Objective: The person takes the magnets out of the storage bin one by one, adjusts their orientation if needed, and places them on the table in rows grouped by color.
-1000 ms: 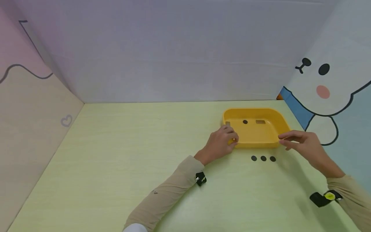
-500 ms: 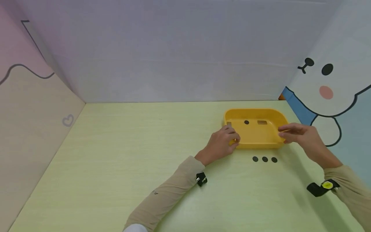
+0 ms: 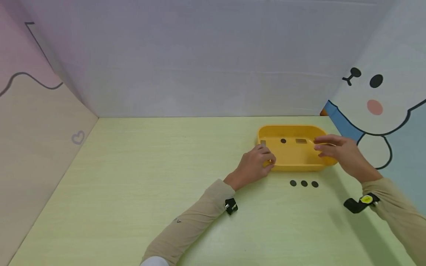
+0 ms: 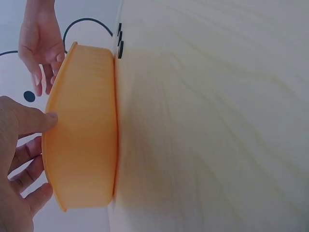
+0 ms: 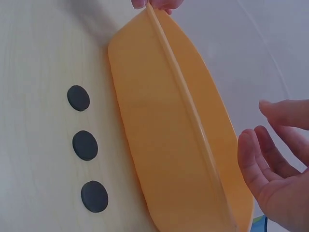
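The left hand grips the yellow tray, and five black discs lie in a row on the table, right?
Not five: the right wrist view shows three black discs in that row on the table. The left hand does grip the yellow tray.

— Colour of tray (image 3: 289, 157)?
— Plain yellow. Solid black discs (image 5: 85, 145), tan sleeves (image 3: 196, 214).
— Patterns?
— Faint grain across pale-green counter (image 3: 133, 177); black-outlined white cartoon (image 3: 397, 107), one pink spot, on light-blue wall (image 3: 409, 166).

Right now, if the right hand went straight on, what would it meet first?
Probably the left end of the yellow tray, near where the left hand grips it; the right hand points across the tray. The hand's height is unclear, so it might pass above.
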